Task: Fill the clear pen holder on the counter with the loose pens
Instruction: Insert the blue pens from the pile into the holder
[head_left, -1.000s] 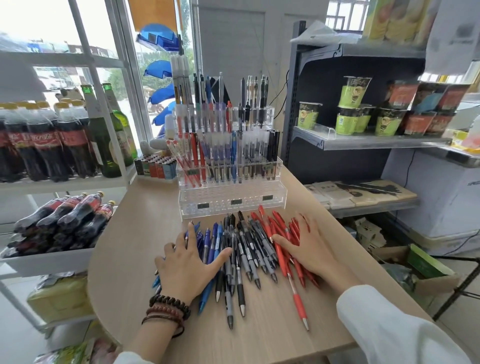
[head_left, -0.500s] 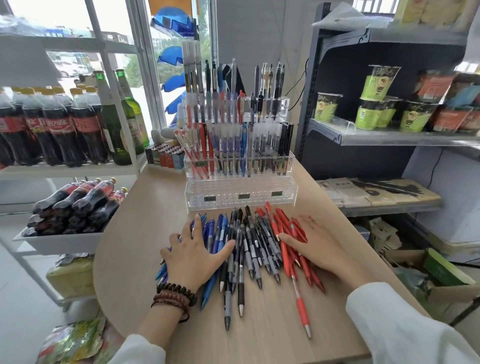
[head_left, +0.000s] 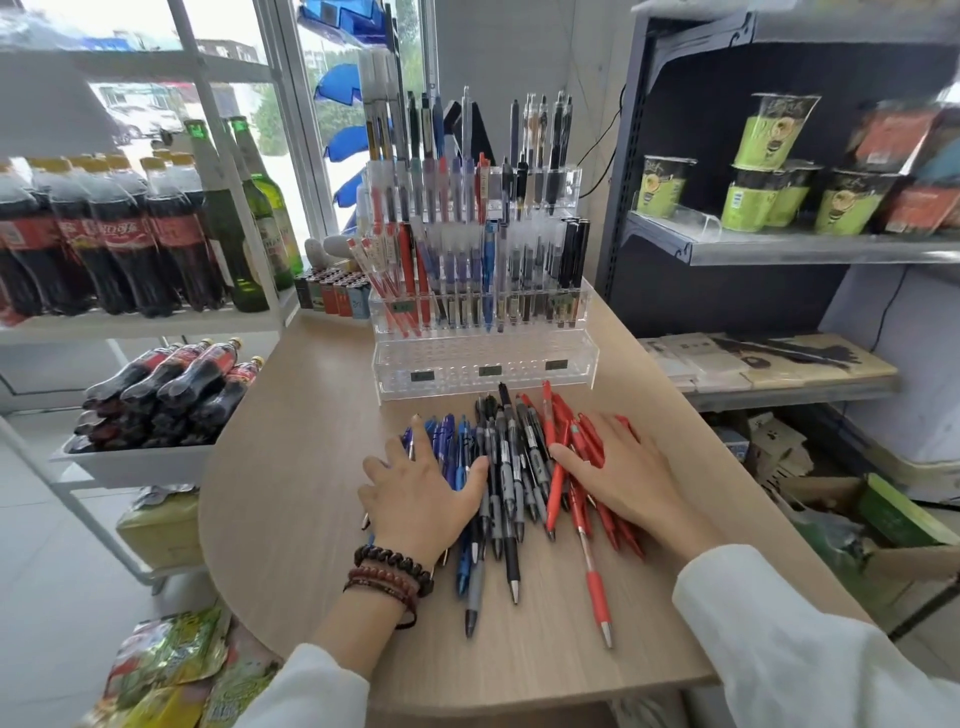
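Note:
A tiered clear pen holder (head_left: 483, 364) stands at the back of the wooden counter (head_left: 291, 467). Its two upper rows carry upright pens and its front row of holes stands bare. Before it lies a spread of loose pens: blue pens (head_left: 449, 441) on the left, black and grey pens (head_left: 511, 467) in the middle, red pens (head_left: 592, 571) on the right. My left hand (head_left: 421, 493) lies flat with spread fingers on the blue pens. My right hand (head_left: 618, 467) rests flat on the red pens. Neither hand grips a pen.
A white rack on the left holds cola bottles (head_left: 98, 244), green glass bottles (head_left: 228, 234) and a tray of lying bottles (head_left: 166, 395). Lighters (head_left: 332, 291) stand beside the holder. A dark shelf with noodle cups (head_left: 769, 171) rises on the right. Snack bags (head_left: 171, 665) lie below left.
Both hands stay flat on the pens, drawn slightly closer to the pile's middle. The camera has moved a little nearer and turned right.

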